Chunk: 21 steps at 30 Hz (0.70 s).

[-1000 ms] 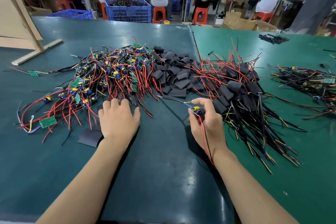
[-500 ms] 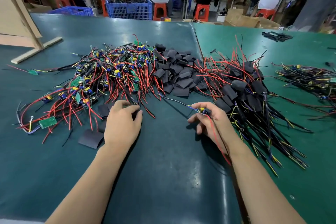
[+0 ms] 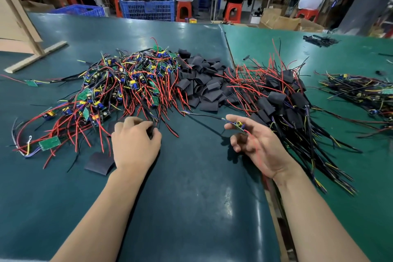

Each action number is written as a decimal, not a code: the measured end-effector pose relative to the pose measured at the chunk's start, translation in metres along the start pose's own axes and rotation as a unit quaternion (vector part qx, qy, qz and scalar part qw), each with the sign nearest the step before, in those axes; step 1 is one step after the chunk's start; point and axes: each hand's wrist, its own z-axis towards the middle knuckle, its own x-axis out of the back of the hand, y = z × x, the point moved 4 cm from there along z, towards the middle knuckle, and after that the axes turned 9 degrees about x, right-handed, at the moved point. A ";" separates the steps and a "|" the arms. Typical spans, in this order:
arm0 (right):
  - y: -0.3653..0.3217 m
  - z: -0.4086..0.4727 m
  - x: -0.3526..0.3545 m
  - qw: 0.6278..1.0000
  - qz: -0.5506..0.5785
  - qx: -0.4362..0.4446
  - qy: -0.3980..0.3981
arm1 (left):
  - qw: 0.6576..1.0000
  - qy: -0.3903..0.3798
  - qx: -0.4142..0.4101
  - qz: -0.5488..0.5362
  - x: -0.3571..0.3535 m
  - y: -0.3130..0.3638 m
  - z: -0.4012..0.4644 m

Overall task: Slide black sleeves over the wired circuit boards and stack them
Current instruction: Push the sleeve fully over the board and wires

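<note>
Centre frame: our left hand pinches a black sleeve; our right hand pinches a wired board. We should align the openings first.

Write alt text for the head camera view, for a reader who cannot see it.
A person's right hand pinches a small wired circuit board above a green table, while the left hand grips a black sleeve. Behind them lie a pile of bare wired boards, loose black sleeves and sleeved boards.
</note>
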 end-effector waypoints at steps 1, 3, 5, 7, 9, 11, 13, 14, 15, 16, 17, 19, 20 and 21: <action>-0.001 -0.001 0.000 1.000 0.010 -0.003 -0.006 | 1.000 -0.002 0.005 0.012 0.000 -0.001 0.000; -0.002 -0.003 0.000 0.998 0.055 -0.020 -0.014 | 1.000 -0.016 -0.004 0.020 -0.001 -0.003 0.001; -0.004 -0.004 0.001 0.991 0.123 -0.047 -0.006 | 0.999 -0.024 -0.014 0.015 -0.001 -0.003 0.002; -0.002 -0.005 0.002 0.985 0.150 -0.080 0.008 | 1.000 -0.011 -0.017 0.006 0.003 -0.001 0.002; 0.000 -0.008 0.003 0.990 0.107 -0.089 0.010 | 1.000 0.004 -0.023 -0.016 0.008 0.003 -0.001; 0.001 -0.011 0.001 0.994 0.082 -0.078 0.012 | 0.998 0.019 -0.034 -0.056 0.012 0.006 -0.003; -0.002 -0.014 -0.002 0.992 0.109 -0.063 0.004 | 0.992 0.037 -0.043 -0.109 0.016 0.008 -0.005; -0.004 -0.015 -0.004 0.990 0.130 -0.051 -0.007 | 0.988 0.046 -0.052 -0.140 0.018 0.010 -0.006; -0.007 -0.017 -0.006 0.987 0.152 -0.039 -0.020 | 0.982 0.051 -0.067 -0.171 0.019 0.012 -0.009; -0.010 -0.018 -0.007 0.984 0.171 -0.029 -0.033 | 0.975 0.054 -0.088 -0.199 0.020 0.015 -0.011; -0.013 -0.019 -0.009 0.982 0.183 -0.019 -0.042 | 0.967 0.052 -0.118 -0.219 0.020 0.019 -0.015; -0.016 -0.019 -0.011 0.979 0.197 0.000 -0.047 | 0.951 0.027 -0.194 -0.241 0.016 0.028 -0.022; -0.017 -0.019 -0.011 0.979 0.201 0.007 -0.043 | 0.943 0.003 -0.227 -0.244 0.013 0.033 -0.027; -0.017 -0.018 -0.012 0.979 0.200 0.009 -0.038 | 0.937 -0.027 -0.249 -0.242 0.010 0.036 -0.030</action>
